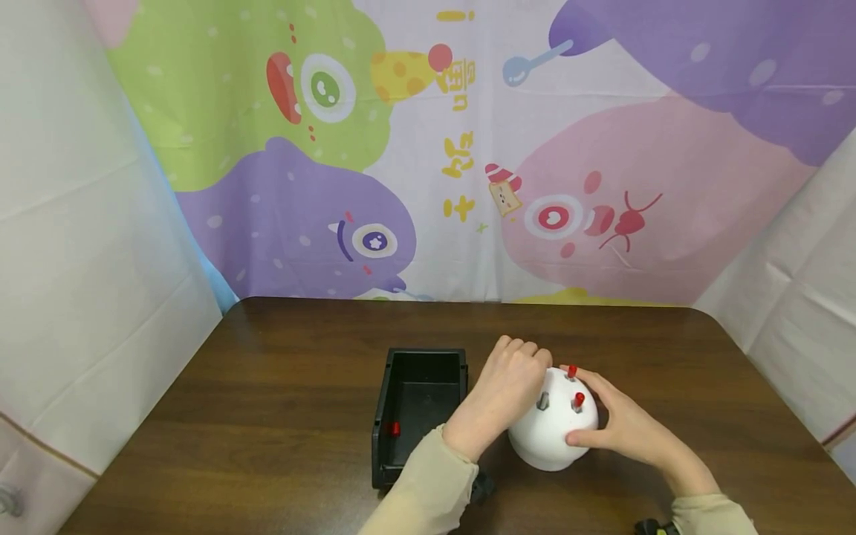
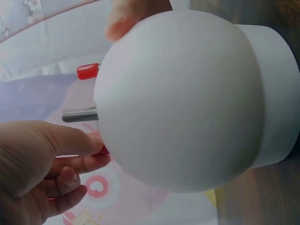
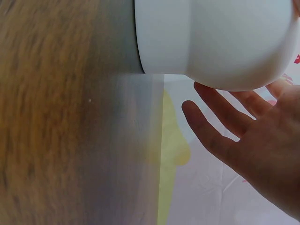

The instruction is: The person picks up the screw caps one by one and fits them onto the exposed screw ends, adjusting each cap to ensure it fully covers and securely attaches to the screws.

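Observation:
A white dome point(image 1: 545, 442) on a short round base stands on the table, with threaded metal studs on its top. Two studs carry red caps point(image 1: 578, 400), while a nearer bolt point(image 2: 79, 114) is bare metal. My left hand point(image 1: 511, 379) pinches another red cap point(image 2: 104, 150) between thumb and forefinger at the dome's far left; that cap is hidden in the head view. My right hand point(image 1: 625, 416) holds the dome from the right, thumb on the near side and forefinger at the back. Its other fingers point(image 3: 206, 129) spread fairly straight beside the dome.
Left of the dome sits a black bin point(image 1: 381, 423) with one red cap point(image 1: 395, 429) inside, close by my left forearm. The brown wooden table point(image 1: 254, 431) ends at a patterned curtain point(image 1: 461, 260) behind, with pale cloth hanging on both sides.

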`<state>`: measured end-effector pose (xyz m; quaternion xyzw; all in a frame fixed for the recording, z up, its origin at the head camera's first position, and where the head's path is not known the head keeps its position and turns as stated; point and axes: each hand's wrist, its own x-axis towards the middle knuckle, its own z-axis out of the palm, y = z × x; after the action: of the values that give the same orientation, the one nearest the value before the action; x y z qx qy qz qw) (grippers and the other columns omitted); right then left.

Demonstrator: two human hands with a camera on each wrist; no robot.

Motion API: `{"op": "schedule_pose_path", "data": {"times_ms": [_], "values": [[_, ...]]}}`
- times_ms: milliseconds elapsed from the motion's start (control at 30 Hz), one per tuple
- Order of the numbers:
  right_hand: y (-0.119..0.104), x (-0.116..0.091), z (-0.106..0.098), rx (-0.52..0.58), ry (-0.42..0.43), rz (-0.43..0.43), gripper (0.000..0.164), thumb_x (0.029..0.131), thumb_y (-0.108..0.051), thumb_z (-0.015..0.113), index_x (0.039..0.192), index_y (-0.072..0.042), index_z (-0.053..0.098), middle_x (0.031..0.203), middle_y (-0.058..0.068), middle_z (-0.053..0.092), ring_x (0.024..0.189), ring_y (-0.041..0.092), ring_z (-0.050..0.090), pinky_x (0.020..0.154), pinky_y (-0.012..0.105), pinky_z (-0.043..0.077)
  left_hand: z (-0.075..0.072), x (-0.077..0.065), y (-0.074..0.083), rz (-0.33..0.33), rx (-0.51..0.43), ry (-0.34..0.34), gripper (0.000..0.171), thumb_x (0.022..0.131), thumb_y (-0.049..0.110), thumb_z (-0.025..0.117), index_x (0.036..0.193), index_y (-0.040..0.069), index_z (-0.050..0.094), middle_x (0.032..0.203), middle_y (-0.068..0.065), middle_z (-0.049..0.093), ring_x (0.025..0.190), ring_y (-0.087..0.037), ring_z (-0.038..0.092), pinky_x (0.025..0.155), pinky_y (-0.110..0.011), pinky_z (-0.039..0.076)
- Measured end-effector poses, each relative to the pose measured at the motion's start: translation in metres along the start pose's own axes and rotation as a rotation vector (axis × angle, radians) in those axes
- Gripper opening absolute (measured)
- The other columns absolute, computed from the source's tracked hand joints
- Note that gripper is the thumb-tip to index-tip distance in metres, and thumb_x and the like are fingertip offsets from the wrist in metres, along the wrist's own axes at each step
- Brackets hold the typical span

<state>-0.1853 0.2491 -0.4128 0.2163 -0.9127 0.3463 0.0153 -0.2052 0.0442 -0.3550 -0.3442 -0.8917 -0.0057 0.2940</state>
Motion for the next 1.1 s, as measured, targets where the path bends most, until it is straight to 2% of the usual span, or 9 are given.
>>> {"op": "schedule_pose_path", "data": {"times_ms": [333,567,700,900,1100], "values": [[0.0008,0.0005,-0.0007,-0.004,0.006,-0.006,0.088,0.067,-0.037,0.078,0.137,-0.01,0.033,0.133,0.008,0.043,0.11,0.017,0.046,0.085,0.034,0.043,0.0002,-0.001,0.0034,-0.019,0.009,-0.01,0.003,0.083,0.018,0.063,0.084,0.019,0.066,0.076,0.006,0.063,0.067,-0.008,0.054,0.064,-0.021,0.035],[0.0003,-0.0006,-0.0003,-0.013,0.0,0.009,0.088,0.067,-0.038,0.078,0.137,-0.01,0.032,0.134,0.01,0.042,0.112,0.022,0.045,0.086,0.037,0.043,0.0031,-0.002,0.0034,-0.029,0.025,-0.001,0.004,0.084,0.021,0.062,0.082,0.02,0.066,0.075,0.007,0.063,0.068,-0.008,0.055,0.065,-0.023,0.036],[0.0002,-0.0012,0.0,-0.008,-0.004,0.013,0.088,0.067,-0.038,0.077,0.137,-0.01,0.032,0.134,0.01,0.042,0.112,0.023,0.046,0.086,0.037,0.043,0.0029,-0.0027,0.0031,-0.03,0.038,-0.024,0.006,0.084,0.023,0.062,0.085,0.022,0.067,0.078,0.008,0.064,0.071,-0.008,0.056,0.069,-0.024,0.037],[0.0016,-0.0002,-0.0001,0.004,0.006,-0.007,0.088,0.067,-0.037,0.078,0.137,-0.009,0.033,0.132,0.007,0.043,0.109,0.017,0.047,0.084,0.032,0.044,0.0026,-0.0044,0.0028,-0.031,0.052,-0.025,0.012,0.085,0.025,0.06,0.095,0.026,0.066,0.083,0.01,0.066,0.075,-0.007,0.058,0.072,-0.025,0.037],[0.0011,0.0001,-0.0008,0.007,-0.005,0.0,0.088,0.068,-0.037,0.078,0.137,-0.01,0.032,0.133,0.007,0.042,0.11,0.018,0.046,0.084,0.034,0.044,0.0052,-0.008,0.0011,-0.04,0.055,0.034,0.012,0.086,0.029,0.06,0.095,0.024,0.065,0.084,0.009,0.065,0.076,-0.007,0.058,0.071,-0.025,0.038]]}}
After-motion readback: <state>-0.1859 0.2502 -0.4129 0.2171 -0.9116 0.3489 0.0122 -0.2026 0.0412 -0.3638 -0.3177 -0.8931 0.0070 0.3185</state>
